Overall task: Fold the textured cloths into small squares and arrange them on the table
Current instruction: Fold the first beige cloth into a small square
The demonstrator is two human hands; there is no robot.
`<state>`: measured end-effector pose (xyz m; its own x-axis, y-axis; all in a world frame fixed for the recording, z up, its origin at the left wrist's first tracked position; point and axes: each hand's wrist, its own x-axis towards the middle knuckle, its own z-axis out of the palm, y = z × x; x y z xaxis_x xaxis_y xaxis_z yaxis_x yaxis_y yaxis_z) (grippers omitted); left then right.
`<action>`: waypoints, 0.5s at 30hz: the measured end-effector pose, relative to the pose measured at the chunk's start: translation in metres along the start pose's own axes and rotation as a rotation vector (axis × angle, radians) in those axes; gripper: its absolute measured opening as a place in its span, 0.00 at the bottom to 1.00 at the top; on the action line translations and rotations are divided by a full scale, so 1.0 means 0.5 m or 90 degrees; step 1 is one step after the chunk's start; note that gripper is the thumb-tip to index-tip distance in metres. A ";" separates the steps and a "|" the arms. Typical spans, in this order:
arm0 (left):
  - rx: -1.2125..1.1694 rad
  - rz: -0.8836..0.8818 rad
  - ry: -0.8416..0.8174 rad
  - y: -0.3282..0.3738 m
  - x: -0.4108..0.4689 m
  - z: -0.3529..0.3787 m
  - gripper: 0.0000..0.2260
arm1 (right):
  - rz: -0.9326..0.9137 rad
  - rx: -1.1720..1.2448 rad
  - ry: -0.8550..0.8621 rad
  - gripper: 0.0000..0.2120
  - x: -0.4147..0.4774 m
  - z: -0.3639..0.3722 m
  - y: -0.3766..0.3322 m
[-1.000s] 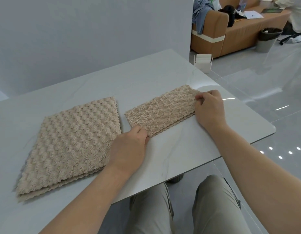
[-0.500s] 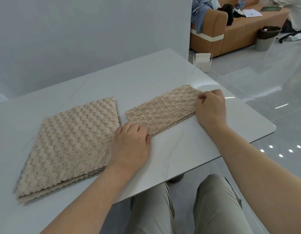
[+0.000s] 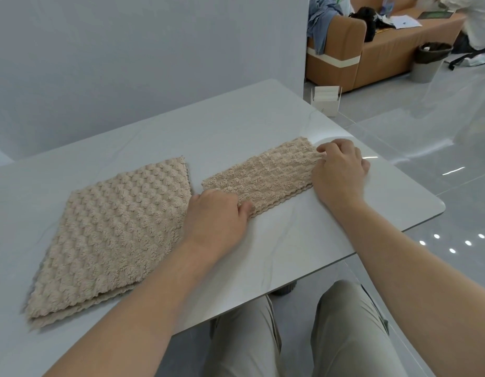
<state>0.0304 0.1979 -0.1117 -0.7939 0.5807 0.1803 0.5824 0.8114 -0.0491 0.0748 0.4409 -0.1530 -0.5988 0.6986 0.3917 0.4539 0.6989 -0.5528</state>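
Two beige textured cloths lie on the white table [image 3: 290,248]. The smaller cloth [image 3: 265,175] is folded into a long strip at centre right. My left hand [image 3: 218,213] pinches its near left corner between thumb and fingers. My right hand [image 3: 340,170] grips its far right end, fingers curled over the edge. The larger bubble-textured cloth [image 3: 113,232] lies flat at the left in stacked layers, untouched, close beside my left hand.
The table's rounded right corner [image 3: 437,205] is near my right hand. Beyond it stand a small white box [image 3: 326,100] on the floor, a tan sofa [image 3: 377,50] and a waste bin [image 3: 430,61]. A grey wall backs the table. My knees show below the front edge.
My left hand has slid a little further onto the strip's left corner, with the thumb now on the cloth. The right hand keeps its hold at the right end.
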 end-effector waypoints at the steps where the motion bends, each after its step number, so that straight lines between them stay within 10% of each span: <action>1: 0.021 -0.012 0.007 0.007 0.014 -0.005 0.19 | -0.026 0.007 -0.004 0.16 -0.001 0.002 -0.001; 6: -0.098 0.004 0.124 0.058 0.098 0.014 0.13 | -0.060 -0.060 -0.086 0.13 0.001 0.018 0.000; 15: -0.115 -0.049 -0.074 0.079 0.129 0.110 0.33 | -0.032 -0.091 -0.102 0.14 0.003 0.011 -0.002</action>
<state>-0.0074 0.2710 -0.1559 -0.8456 0.5301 0.0621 0.5333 0.8344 0.1391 0.0699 0.4406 -0.1560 -0.7151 0.6374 0.2870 0.5036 0.7545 -0.4208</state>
